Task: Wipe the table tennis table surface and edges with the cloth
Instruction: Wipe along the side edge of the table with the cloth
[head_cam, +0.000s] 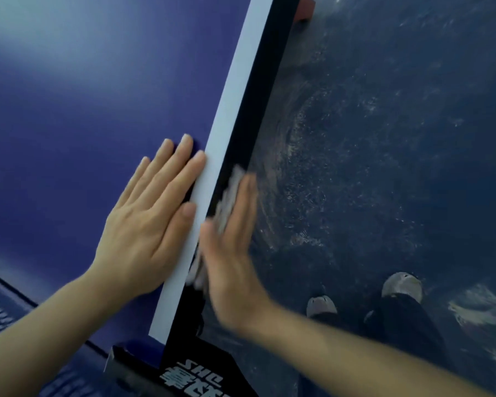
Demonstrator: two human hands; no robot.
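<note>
The blue table tennis table (78,110) fills the left of the view, with a white line (226,116) along its side and a black side edge (261,90) below it. My left hand (152,219) lies flat on the blue top, fingers apart, fingertips at the white line. My right hand (232,253) presses a pale crumpled cloth (226,202) flat against the black side edge; the hand is blurred and covers most of the cloth.
The net (0,316) and its black clamp post with white lettering (195,379) sit at the lower left. To the right is a dark, scuffed floor (384,138) with my two shoes (401,285). A reddish-brown object (305,8) shows beside the table's far edge.
</note>
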